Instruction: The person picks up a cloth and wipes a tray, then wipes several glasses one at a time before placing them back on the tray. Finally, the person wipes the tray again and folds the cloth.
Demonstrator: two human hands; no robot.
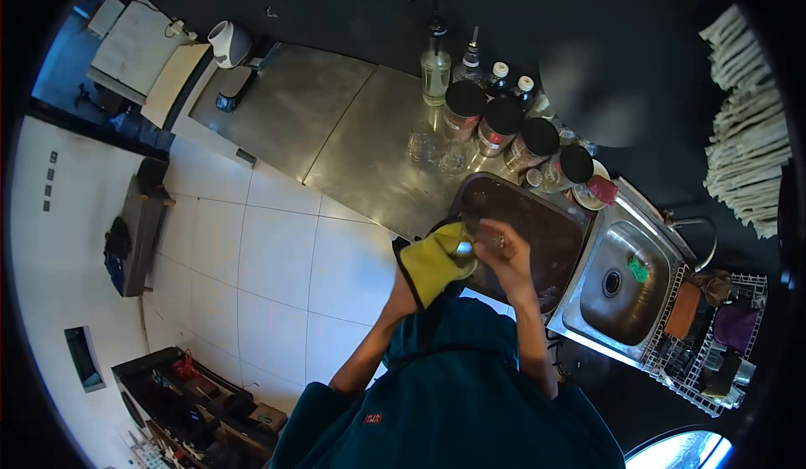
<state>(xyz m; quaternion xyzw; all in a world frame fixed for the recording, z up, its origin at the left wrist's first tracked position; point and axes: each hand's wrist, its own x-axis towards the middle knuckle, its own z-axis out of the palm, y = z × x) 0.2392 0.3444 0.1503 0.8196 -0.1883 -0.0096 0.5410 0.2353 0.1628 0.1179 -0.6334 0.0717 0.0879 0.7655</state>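
Note:
My left hand (406,291) is closed around a yellow cloth (432,266) with a dark edge, held just above the counter's front edge. Against the cloth shows a clear, shiny piece that looks like a drinking glass (464,249), mostly covered. My right hand (510,261) has its fingers curled at the glass's right side, and the contact is hard to make out. Under and behind both hands lies a dark brown tray (531,210). Two clear glasses, a left one (421,145) and a right one (452,160), stand on the steel counter beyond the tray.
Several black-lidded jars (501,125) stand behind the tray, beside a pump bottle (436,74). To the right is a steel sink (598,305) with a green scrubber (638,269) and a faucet (703,242). A wire rack (684,377) holds cloths. The steel counter (353,133) runs left.

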